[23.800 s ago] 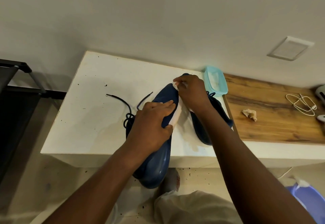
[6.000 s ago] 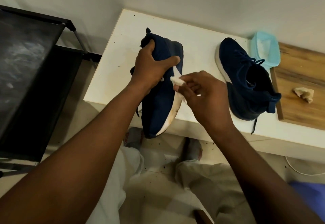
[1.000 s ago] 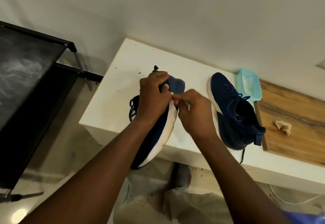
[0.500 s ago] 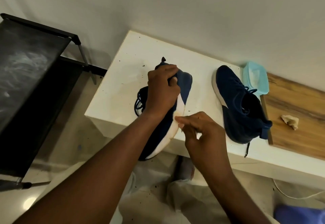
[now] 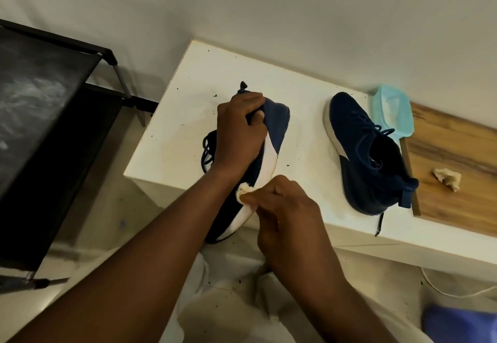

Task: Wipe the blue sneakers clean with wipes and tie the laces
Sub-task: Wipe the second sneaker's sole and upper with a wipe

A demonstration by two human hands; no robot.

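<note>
Sneaker number one [image 5: 277, 122] is tipped on its side on the white table [image 5: 188, 116], toe poking out over the near edge. Left hand [image 5: 239, 130] has its fingers curled tight around the heel end. Right hand [image 5: 285, 208] is pinching a balled-up wipe [image 5: 243, 190] and pressing it onto the white sole [image 5: 269, 159] down near the toe. Laces [image 5: 207, 151] hang loose on the left side. Sneaker number two [image 5: 368, 159] sits upright further right, just beside a teal tub [image 5: 392, 114]. A crumpled used wipe [image 5: 446, 178] lies on the wooden board [image 5: 457, 149].
</note>
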